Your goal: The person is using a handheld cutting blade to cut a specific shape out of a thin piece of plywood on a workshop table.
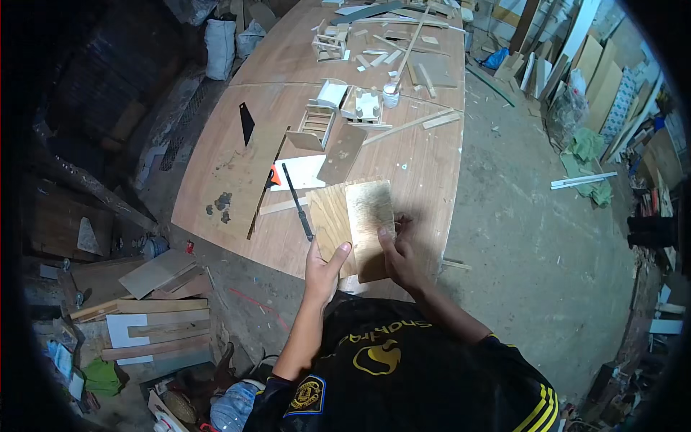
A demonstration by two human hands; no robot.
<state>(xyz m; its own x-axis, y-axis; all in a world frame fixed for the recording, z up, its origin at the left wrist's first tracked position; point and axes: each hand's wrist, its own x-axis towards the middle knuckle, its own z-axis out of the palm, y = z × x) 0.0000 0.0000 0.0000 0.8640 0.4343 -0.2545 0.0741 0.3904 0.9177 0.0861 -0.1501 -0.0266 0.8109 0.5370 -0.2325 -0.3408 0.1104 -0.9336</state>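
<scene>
Our left hand [327, 270] grips a grained board [330, 219] and our right hand [398, 258] a shinier panel [368, 216], seemingly unjoined, side by side at twelve o'clock over the worktop [428, 162], while toward eleven o'clock beyond them a small slatted frame [314, 121] stands apparently assembled.

We see a long brown worktable [425, 198] on a worn grey floor [518, 237]. Boards [606, 90] lean at right, scrap wood [169, 336] piles up lower left, white sack [219, 47] stands upper left. We note the table well lit, far left dark.
</scene>
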